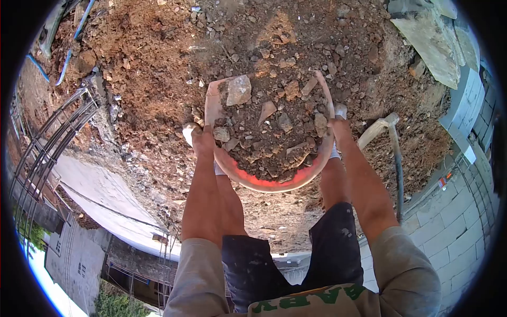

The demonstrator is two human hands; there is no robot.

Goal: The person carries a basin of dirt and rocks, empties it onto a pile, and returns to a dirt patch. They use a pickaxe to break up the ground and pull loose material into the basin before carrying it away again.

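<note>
A red, dirt-smeared scoop pan (274, 186) is in front of my legs, with a curved rim on my side and its far side open toward the soil. Dark earth and several stones fill it, including a large pale rock (239, 90) at its far left. My left hand (203, 141) is closed around the left rim. On the opposite rim, my right hand (339, 130) grips the pan in the same way. The undersides of both hands' fingers are partly hidden.
A digging tool with a long handle (397, 164) lies to the right. Rebar (50, 145) stands at the left, with a blue hose (66, 66) above it. Stone slabs (430, 47) and a block wall (449, 216) line the right. Loose rubble (153, 79) surrounds the pan.
</note>
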